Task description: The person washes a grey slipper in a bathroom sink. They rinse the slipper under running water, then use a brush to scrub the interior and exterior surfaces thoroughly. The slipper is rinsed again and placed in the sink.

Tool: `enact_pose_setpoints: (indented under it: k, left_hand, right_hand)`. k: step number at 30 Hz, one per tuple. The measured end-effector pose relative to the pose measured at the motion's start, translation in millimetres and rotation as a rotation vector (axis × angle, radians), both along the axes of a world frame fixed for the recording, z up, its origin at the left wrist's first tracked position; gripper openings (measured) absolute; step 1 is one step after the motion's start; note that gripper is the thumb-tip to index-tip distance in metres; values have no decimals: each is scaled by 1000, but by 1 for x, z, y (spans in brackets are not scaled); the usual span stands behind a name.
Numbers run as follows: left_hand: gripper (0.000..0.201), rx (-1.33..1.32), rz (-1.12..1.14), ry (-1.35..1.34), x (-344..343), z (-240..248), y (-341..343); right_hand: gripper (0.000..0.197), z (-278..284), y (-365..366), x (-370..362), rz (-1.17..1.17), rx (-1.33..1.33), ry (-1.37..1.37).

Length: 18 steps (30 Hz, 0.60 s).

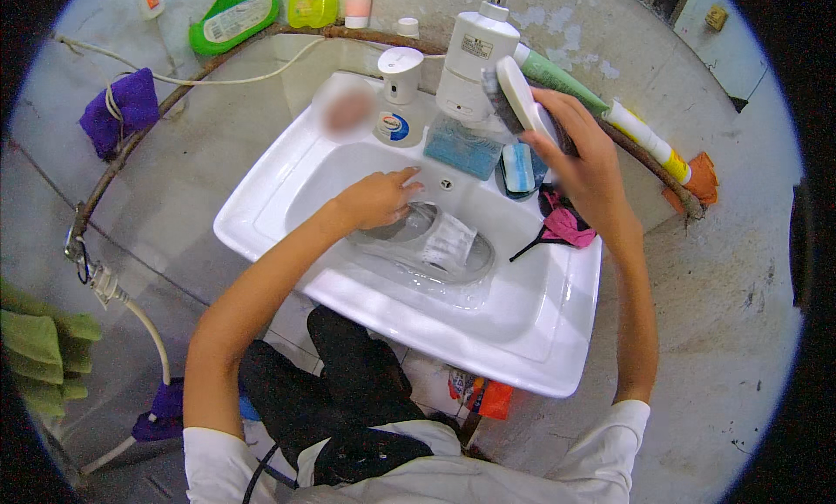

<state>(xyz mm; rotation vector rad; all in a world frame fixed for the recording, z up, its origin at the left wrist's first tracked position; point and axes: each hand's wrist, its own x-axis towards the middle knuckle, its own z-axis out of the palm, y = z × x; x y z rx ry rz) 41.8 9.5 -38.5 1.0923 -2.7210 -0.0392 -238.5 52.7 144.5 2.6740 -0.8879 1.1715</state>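
My right hand is closed around a scrub brush with a white back and dark bristles, raised above the sink's back right corner. Over the left part of the white sink, my left hand has its fingers apart, the index finger stretched to the right. Just below its fingertips, a grey and white item, shaped somewhat like a shoe, lies in shallow water in the basin. Whether the lower fingers touch it I cannot tell.
On the sink's back ledge stand a white pump bottle, a white dispenser, a blue box and a blue-and-white soap bar. Pink and black cloth hangs over the right rim. A bent brown pole runs behind.
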Motion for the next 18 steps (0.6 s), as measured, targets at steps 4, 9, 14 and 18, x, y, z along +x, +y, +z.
enact_pose_setpoints:
  k: [4, 9, 14, 18]
  left_hand:
    - [44, -184, -113, 29, -17, 11, 5]
    - [42, -147, -65, 41, -20, 38, 20]
    - [35, -267, -68, 166, -14, 29, 7]
    - [34, -104, 45, 219, -21, 31, 4]
  right_hand:
    - [43, -12, -12, 0, -73, 343, -141]
    - [46, -30, -6, -3, -60, 233, -66]
    - [51, -57, 4, -3, 16, 109, 32]
    - [52, -64, 24, -7, -58, 308, -91]
